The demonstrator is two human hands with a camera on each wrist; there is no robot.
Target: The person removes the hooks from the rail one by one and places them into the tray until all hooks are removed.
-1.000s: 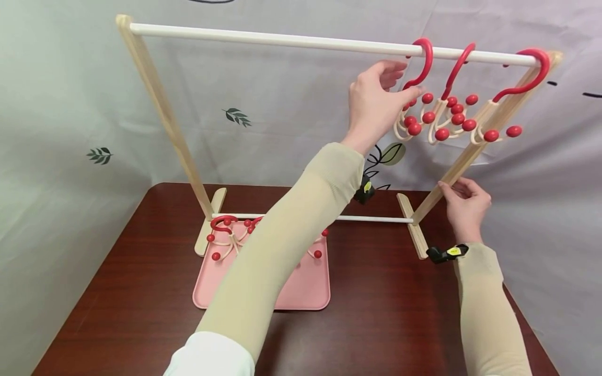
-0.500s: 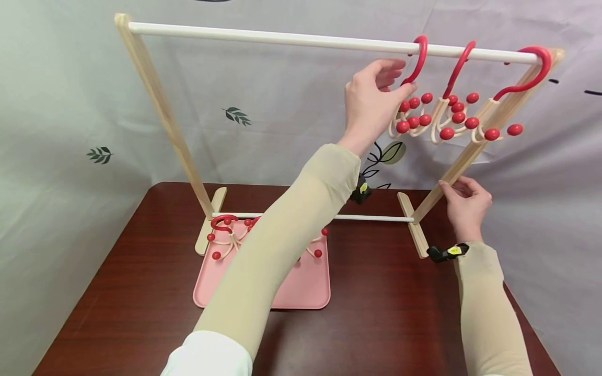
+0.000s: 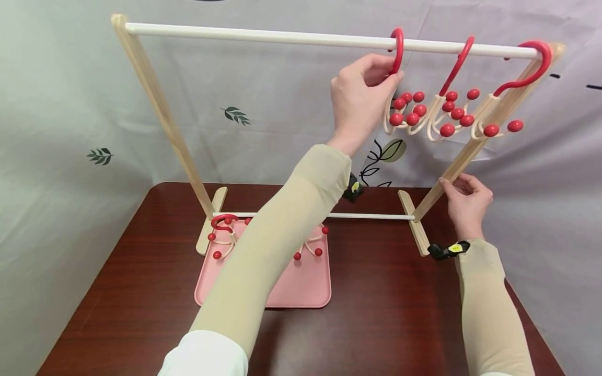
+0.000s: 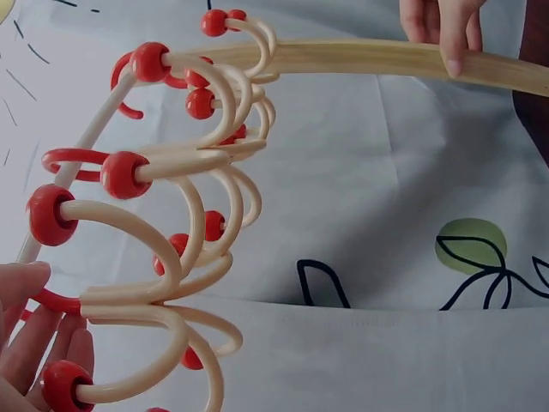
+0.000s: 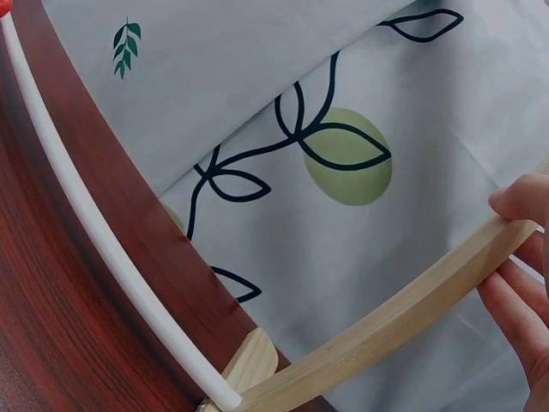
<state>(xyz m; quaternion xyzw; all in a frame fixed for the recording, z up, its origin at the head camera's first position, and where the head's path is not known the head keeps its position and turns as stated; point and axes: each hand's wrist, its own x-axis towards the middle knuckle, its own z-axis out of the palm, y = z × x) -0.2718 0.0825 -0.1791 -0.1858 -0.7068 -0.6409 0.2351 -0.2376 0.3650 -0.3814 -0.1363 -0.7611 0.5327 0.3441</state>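
High on the rack, my left hand (image 3: 359, 96) pinches the red hook (image 3: 398, 44) of a beige multi-arm hanger with red ball tips. That hook hangs over the white top bar (image 3: 263, 36). To its right on the bar hang a second hanger (image 3: 457, 68) and a third hanger (image 3: 541, 57), the last beside the right post. In the left wrist view, thumb and fingers (image 4: 64, 343) close round the lowest red hook. My right hand (image 3: 469, 206) holds the right wooden post (image 5: 386, 335) low down, thumb on one side and fingers on the other.
Under the rack lies a pink tray (image 3: 301, 292) with several more red-hooked hangers (image 3: 224, 222), partly covered by my left arm. The rack's feet (image 3: 414, 224) and lower white bar (image 3: 371, 215) stand on a dark red-brown table (image 3: 376, 313). A patterned grey cloth (image 3: 282, 130) hangs behind.
My left hand has slid the leftmost hanger to the left along the top bar, widening its gap from the second hanger. The right hand stays on the post.
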